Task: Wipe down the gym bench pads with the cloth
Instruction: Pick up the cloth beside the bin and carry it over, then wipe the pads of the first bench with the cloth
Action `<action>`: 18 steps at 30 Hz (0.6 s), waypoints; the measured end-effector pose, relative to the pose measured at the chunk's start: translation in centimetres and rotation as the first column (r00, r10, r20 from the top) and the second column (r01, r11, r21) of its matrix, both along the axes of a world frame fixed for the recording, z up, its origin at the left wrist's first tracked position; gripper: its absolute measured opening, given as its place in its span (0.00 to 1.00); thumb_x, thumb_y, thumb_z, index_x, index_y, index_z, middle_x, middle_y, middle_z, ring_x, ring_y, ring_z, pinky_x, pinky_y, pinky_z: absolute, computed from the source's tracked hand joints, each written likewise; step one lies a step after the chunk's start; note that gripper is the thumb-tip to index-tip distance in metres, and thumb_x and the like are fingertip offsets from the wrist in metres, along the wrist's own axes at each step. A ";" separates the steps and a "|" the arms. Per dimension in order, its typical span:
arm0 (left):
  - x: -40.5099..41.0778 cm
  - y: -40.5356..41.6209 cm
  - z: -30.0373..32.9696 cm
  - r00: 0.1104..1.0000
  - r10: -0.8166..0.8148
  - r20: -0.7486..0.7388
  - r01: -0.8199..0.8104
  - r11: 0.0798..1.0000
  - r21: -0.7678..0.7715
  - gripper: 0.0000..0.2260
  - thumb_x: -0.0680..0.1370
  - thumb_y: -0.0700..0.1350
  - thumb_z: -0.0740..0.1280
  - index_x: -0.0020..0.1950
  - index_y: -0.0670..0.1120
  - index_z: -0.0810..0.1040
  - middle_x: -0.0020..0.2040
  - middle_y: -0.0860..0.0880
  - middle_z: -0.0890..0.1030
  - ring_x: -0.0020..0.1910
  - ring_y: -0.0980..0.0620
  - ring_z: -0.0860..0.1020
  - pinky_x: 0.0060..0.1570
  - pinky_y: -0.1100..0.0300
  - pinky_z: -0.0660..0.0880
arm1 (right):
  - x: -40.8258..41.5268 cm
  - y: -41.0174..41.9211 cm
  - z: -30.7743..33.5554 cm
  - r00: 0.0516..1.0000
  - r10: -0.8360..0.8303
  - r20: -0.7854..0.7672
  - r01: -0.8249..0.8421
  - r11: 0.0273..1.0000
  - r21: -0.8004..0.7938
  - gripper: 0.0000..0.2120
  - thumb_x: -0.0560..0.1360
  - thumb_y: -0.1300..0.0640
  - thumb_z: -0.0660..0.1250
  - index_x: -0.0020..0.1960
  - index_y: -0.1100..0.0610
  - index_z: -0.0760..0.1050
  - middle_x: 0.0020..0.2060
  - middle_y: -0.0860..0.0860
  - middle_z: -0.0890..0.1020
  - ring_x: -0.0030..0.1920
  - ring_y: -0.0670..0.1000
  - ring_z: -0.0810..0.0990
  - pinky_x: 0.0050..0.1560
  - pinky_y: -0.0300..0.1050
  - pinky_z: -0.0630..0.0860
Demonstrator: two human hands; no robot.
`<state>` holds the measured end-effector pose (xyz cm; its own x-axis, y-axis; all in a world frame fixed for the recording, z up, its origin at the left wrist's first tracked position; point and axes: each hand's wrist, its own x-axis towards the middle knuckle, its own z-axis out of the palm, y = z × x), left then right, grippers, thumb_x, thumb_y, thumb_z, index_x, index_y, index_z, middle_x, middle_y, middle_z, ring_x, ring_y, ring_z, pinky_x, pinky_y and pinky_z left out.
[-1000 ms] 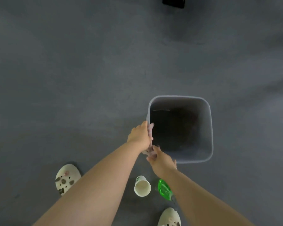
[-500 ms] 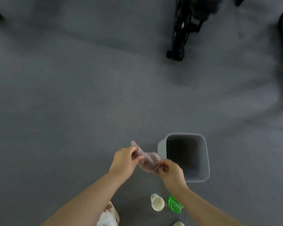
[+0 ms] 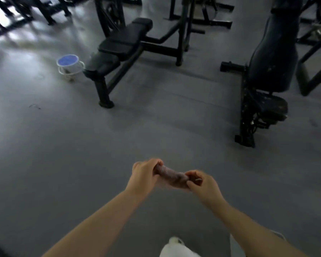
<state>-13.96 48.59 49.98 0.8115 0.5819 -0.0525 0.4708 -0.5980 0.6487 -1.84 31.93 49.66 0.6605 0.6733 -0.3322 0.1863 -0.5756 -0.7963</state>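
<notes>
Your left hand [image 3: 144,175] and right hand [image 3: 200,182] grip a twisted cloth [image 3: 171,176] between them above the grey floor [image 3: 63,145]. A black bench [image 3: 122,40] stands at eleven o'clock, another padded seat [image 3: 272,58] at one o'clock.

Dim, soft, motion-blurred view; window glare on the floor [image 3: 17,45] upper left, edges bowed.

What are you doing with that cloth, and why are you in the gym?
A person holds a bunched pinkish-brown cloth stretched between both hands, the left hand gripping one end and the right hand pinching the other, as if wringing it. Ahead across the grey floor stands a flat black padded gym bench, and to the right a black upright padded seat machine. Neither pad is touched yet.
</notes>
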 end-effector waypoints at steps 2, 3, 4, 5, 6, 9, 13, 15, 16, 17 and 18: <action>0.1 4.6 1.6 0.999 -0.032 0.019 0.030 0.995 0.091 0.14 0.67 0.35 0.71 0.51 0.45 0.81 0.44 0.48 0.83 0.45 0.45 0.79 0.51 0.55 0.71 | 0.5 4.5 1.4 0.997 0.055 0.057 -0.056 0.998 0.022 0.14 0.71 0.65 0.70 0.44 0.46 0.76 0.39 0.42 0.80 0.40 0.38 0.76 0.41 0.27 0.69; 0.3 7.0 2.4 0.998 -0.058 0.026 0.053 0.989 0.137 0.13 0.67 0.36 0.71 0.50 0.45 0.81 0.45 0.48 0.82 0.45 0.45 0.78 0.51 0.56 0.71 | 0.8 7.0 1.9 0.993 0.075 0.086 -0.079 0.996 0.036 0.13 0.71 0.64 0.70 0.45 0.46 0.76 0.39 0.42 0.79 0.40 0.38 0.76 0.41 0.27 0.69; 0.7 9.4 3.1 0.996 -0.085 0.033 0.078 0.980 0.183 0.11 0.68 0.36 0.71 0.49 0.45 0.81 0.45 0.48 0.82 0.46 0.45 0.78 0.50 0.57 0.69 | 1.2 9.5 2.1 0.989 0.098 0.114 -0.103 0.994 0.043 0.12 0.71 0.63 0.71 0.46 0.47 0.77 0.40 0.43 0.79 0.40 0.38 0.76 0.41 0.26 0.68; 1.1 12.0 3.6 0.993 -0.110 0.037 0.099 0.968 0.231 0.09 0.69 0.37 0.70 0.48 0.45 0.81 0.45 0.48 0.81 0.46 0.45 0.77 0.50 0.60 0.66 | 1.8 12.2 2.2 0.981 0.126 0.145 -0.132 0.990 0.038 0.11 0.71 0.62 0.71 0.48 0.49 0.78 0.41 0.43 0.78 0.41 0.40 0.75 0.41 0.24 0.67; 1.6 14.6 4.1 0.991 -0.133 0.025 0.121 0.952 0.280 0.07 0.71 0.39 0.70 0.48 0.45 0.81 0.46 0.48 0.80 0.47 0.46 0.77 0.51 0.62 0.62 | 2.4 14.9 2.2 0.970 0.160 0.183 -0.168 0.985 0.027 0.11 0.71 0.61 0.71 0.51 0.51 0.79 0.42 0.45 0.77 0.41 0.41 0.74 0.42 0.22 0.66; 2.8 22.9 4.8 0.991 -0.137 0.003 0.128 0.928 0.349 0.04 0.74 0.41 0.68 0.47 0.46 0.81 0.45 0.50 0.78 0.48 0.48 0.76 0.51 0.64 0.58 | 4.3 23.8 2.3 0.938 0.232 0.258 -0.247 0.969 0.029 0.15 0.70 0.56 0.73 0.56 0.56 0.80 0.43 0.46 0.74 0.40 0.36 0.70 0.43 0.21 0.64; 4.3 33.7 6.2 0.996 -0.086 0.022 0.072 0.929 0.363 0.03 0.65 0.44 0.68 0.37 0.49 0.80 0.40 0.51 0.77 0.39 0.49 0.77 0.48 0.62 0.59 | 6.1 36.1 3.9 0.919 0.274 0.284 -0.303 0.951 0.065 0.17 0.67 0.53 0.75 0.55 0.57 0.80 0.42 0.49 0.71 0.40 0.36 0.68 0.41 0.22 0.64; 5.1 39.1 7.3 0.994 -0.112 0.016 0.099 0.928 0.360 0.03 0.62 0.44 0.68 0.34 0.50 0.78 0.37 0.52 0.79 0.35 0.50 0.78 0.46 0.64 0.57 | 6.9 42.0 4.6 0.922 0.276 0.272 -0.309 0.947 0.086 0.14 0.68 0.58 0.75 0.53 0.57 0.81 0.43 0.49 0.69 0.41 0.37 0.69 0.42 0.22 0.64; 5.5 41.9 7.8 0.993 -0.115 0.006 0.106 0.933 0.345 0.03 0.61 0.44 0.67 0.33 0.49 0.78 0.35 0.53 0.80 0.35 0.50 0.79 0.45 0.65 0.57 | 7.2 44.9 4.8 0.918 0.280 0.280 -0.315 0.945 0.090 0.13 0.69 0.58 0.75 0.53 0.56 0.81 0.44 0.50 0.69 0.42 0.38 0.69 0.43 0.22 0.65; 5.8 44.7 8.3 0.995 -0.102 -0.004 0.098 0.944 0.316 0.03 0.62 0.44 0.66 0.34 0.49 0.78 0.35 0.52 0.80 0.35 0.50 0.79 0.46 0.65 0.57 | 7.5 47.8 5.0 0.912 0.285 0.294 -0.324 0.941 0.093 0.12 0.69 0.58 0.75 0.52 0.56 0.81 0.44 0.51 0.69 0.43 0.38 0.69 0.43 0.22 0.65; 6.1 47.5 8.5 0.998 -0.070 -0.010 0.069 0.951 0.301 0.04 0.63 0.45 0.65 0.35 0.48 0.79 0.35 0.52 0.81 0.37 0.49 0.79 0.47 0.65 0.57 | 7.8 50.6 5.0 0.907 0.292 0.305 -0.333 0.938 0.093 0.12 0.69 0.59 0.75 0.52 0.56 0.82 0.45 0.52 0.69 0.43 0.38 0.69 0.44 0.23 0.65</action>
<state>-7.88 96.08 58.53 0.8505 0.5129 0.1169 0.4207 -0.7965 0.4343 6.00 82.55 54.70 0.4605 0.8862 -0.0503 0.5669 -0.3372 -0.7516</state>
